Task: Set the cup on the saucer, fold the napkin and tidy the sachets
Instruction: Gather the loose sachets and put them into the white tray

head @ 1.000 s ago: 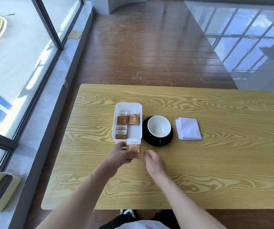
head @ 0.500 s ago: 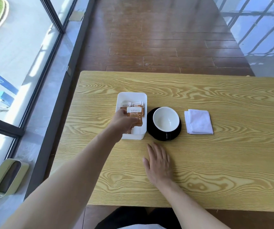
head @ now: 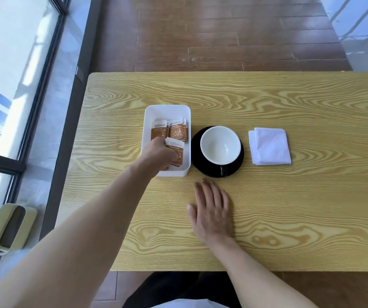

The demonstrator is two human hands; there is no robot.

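A white tray holds several brown-and-white sachets. My left hand reaches into the tray's near end and pinches a sachet low inside it. To the right, a cup with a white inside sits on a black saucer, its dark handle facing me. A folded white napkin lies right of the saucer. My right hand rests flat on the table below the saucer, fingers straight, holding nothing.
The wooden table has its near edge just in front of my body and its left edge beside a glass window wall. A pale green bin stands on the floor at the left. Brown floorboards lie beyond the table.
My left hand carried the sachet from the table in front of the tray into the tray. My right hand let go and came to lie flat on the table.
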